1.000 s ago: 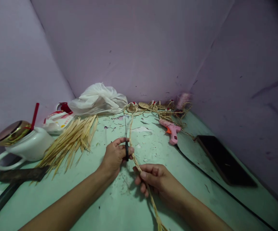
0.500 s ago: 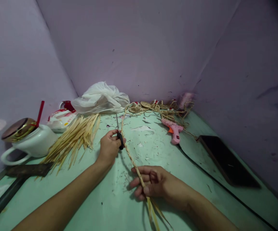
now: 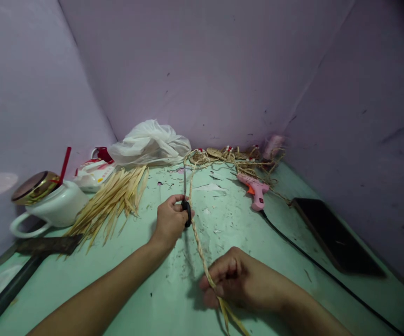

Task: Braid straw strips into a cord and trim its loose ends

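My left hand (image 3: 171, 219) is closed around black-handled scissors (image 3: 187, 213), whose blades point away toward the back of the table. Along its fingertips runs a thin braided straw cord (image 3: 197, 240); whether the fingers also pinch it is hard to see. Nearer to me, my right hand (image 3: 238, 280) is closed on the cord's near end, with thumb and fingers gripping the braid. Loose, unbraided strands (image 3: 231, 315) hang out below that hand. The cord's far part stretches up toward the pile at the back.
On the green table (image 3: 124, 284) lie a dried straw bundle (image 3: 117, 196), a hammer (image 3: 47, 245), a white mug (image 3: 60, 205) and a white plastic bag (image 3: 151, 144). A pink glue gun (image 3: 254, 189) with black cable, a dark phone (image 3: 335, 235) and woven straw pieces (image 3: 216, 153) are there too.
Both hands have shifted slightly right in view. My right hand has moved down the cord toward its loose end, and its fingers have curled in more.
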### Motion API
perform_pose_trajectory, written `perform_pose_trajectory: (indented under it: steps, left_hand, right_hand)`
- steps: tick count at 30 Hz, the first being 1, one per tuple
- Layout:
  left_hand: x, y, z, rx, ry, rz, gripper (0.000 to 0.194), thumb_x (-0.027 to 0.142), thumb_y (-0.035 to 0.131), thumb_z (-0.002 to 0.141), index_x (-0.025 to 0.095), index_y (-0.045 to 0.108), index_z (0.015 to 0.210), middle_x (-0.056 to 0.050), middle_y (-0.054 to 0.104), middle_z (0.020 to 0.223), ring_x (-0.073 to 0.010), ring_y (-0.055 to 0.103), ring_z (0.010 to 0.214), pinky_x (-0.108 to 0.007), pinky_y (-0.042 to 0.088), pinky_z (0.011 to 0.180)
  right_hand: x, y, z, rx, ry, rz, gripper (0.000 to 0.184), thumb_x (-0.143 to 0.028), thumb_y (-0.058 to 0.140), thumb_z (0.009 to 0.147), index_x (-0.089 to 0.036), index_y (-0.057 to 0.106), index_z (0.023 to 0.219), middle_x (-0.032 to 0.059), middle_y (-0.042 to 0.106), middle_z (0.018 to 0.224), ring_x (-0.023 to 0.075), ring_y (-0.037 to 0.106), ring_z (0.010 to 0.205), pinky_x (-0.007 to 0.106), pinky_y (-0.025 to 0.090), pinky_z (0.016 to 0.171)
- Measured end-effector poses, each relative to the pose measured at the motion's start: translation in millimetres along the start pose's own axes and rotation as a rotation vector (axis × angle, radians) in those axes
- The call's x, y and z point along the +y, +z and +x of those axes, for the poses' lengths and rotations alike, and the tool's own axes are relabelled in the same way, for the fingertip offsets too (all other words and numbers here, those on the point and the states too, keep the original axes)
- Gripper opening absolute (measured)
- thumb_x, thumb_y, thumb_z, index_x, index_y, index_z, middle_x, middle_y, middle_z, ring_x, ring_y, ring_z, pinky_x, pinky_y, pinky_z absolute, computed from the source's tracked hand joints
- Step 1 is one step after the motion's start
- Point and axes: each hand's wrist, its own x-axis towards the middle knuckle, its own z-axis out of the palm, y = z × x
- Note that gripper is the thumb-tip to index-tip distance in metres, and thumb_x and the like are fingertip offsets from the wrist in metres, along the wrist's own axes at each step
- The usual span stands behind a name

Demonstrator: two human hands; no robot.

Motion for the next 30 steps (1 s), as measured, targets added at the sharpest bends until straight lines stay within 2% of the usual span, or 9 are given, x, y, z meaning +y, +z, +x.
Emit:
perform_pose_trajectory:
  steps: [2,5,7,11,16,19,23,26,30]
  left_hand:
    - [2.7,3.2,-10.0,-0.038,-0.052,-0.014,0.037,0.016,0.066,0.049,0.015,0.051,0.083,0.006,0.053,0.047,-0.0069,0.044,0.038,-0.017,0.032,0.038]
    - [4.6,8.0,-26.6,-0.103,-0.099,-0.039,0.039,0.017,0.067,0.05,0.015,0.05,0.086,0.006,0.053,0.047,-0.0066,0.044,0.039,-0.016,0.033,0.039]
    - [2.7,11.0,-36.1,-0.148,-0.124,-0.051,0.041,0.019,0.068,0.051,0.015,0.049,0.088,0.005,0.054,0.048,-0.0072,0.044,0.039,-0.018,0.035,0.039]
    - [-4.1,14.6,-44.3,-0.205,-0.16,-0.036,0.046,0.022,0.072,0.049,0.015,0.048,0.088,0.005,0.053,0.049,-0.0078,0.043,0.04,-0.019,0.035,0.039]
    - [-5.2,13.5,-38.6,-0.199,-0.153,-0.027,0.044,0.022,0.07,0.053,0.015,0.048,0.09,0.004,0.054,0.05,-0.0076,0.046,0.043,-0.017,0.033,0.041]
    - [-2.5,12.4,-35.6,-0.199,-0.151,-0.042,0.044,0.018,0.068,0.054,0.014,0.047,0.092,0.004,0.055,0.053,-0.0077,0.047,0.045,-0.017,0.034,0.042]
    - [-1.0,12.3,-36.4,-0.259,-0.157,-0.053,0.041,0.014,0.064,0.053,0.014,0.047,0.091,0.003,0.055,0.054,-0.0078,0.047,0.045,-0.018,0.034,0.043]
    - [-2.2,12.5,-37.7,-0.272,-0.168,-0.064,0.041,0.012,0.063,0.052,0.014,0.047,0.091,0.004,0.054,0.053,-0.008,0.046,0.044,-0.019,0.035,0.042]
    - [-4.1,12.0,-38.0,-0.271,-0.161,-0.078,0.041,0.011,0.063,0.053,0.014,0.047,0.091,0.005,0.054,0.053,-0.0077,0.046,0.044,-0.019,0.036,0.043]
  right_hand:
    - [-4.4,-4.8,-2.4,-0.007,0.02,0.017,0.018,-0.019,0.069,0.06,-0.011,0.07,0.076,0.0054,0.066,0.069,0.0106,0.059,0.062,0.025,0.042,0.065]
    - [-8.8,-10.4,-1.6,0.112,-0.044,0.217,0.03,-0.024,0.07,0.063,-0.014,0.065,0.091,0.0078,0.066,0.085,0.0134,0.061,0.071,0.029,0.043,0.071]
    - [-9.1,-9.8,1.2,0.163,-0.104,0.313,0.032,-0.028,0.068,0.066,-0.015,0.061,0.095,0.0079,0.064,0.087,0.0142,0.061,0.073,0.032,0.044,0.073]
    - [-4.7,-4.5,7.5,0.235,-0.177,0.314,0.036,-0.028,0.074,0.061,-0.014,0.058,0.09,0.0008,0.06,0.069,0.0109,0.057,0.058,0.03,0.045,0.064]
    - [-2.5,-7.6,9.5,0.34,-0.133,0.175,0.039,-0.027,0.079,0.05,-0.011,0.06,0.079,-0.0032,0.056,0.051,0.0074,0.05,0.046,0.024,0.039,0.053]
    - [-4.3,-9.2,8.3,0.379,-0.086,0.122,0.037,-0.025,0.08,0.044,-0.012,0.056,0.069,-0.0032,0.056,0.049,0.0068,0.048,0.043,0.024,0.037,0.05]
    - [-4.5,-7.9,8.1,0.331,-0.091,0.079,0.031,-0.02,0.077,0.042,-0.014,0.052,0.06,-0.0017,0.058,0.051,0.008,0.049,0.044,0.024,0.036,0.049]
    - [-2.3,-7.6,9.7,0.315,-0.13,0.123,0.032,-0.019,0.077,0.042,-0.014,0.054,0.063,0.0016,0.062,0.06,0.0103,0.053,0.05,0.024,0.037,0.051]
    - [-0.8,-8.1,11.8,0.36,-0.163,0.156,0.035,-0.028,0.077,0.049,-0.014,0.055,0.073,-0.0009,0.058,0.052,0.0105,0.052,0.048,0.024,0.034,0.051]
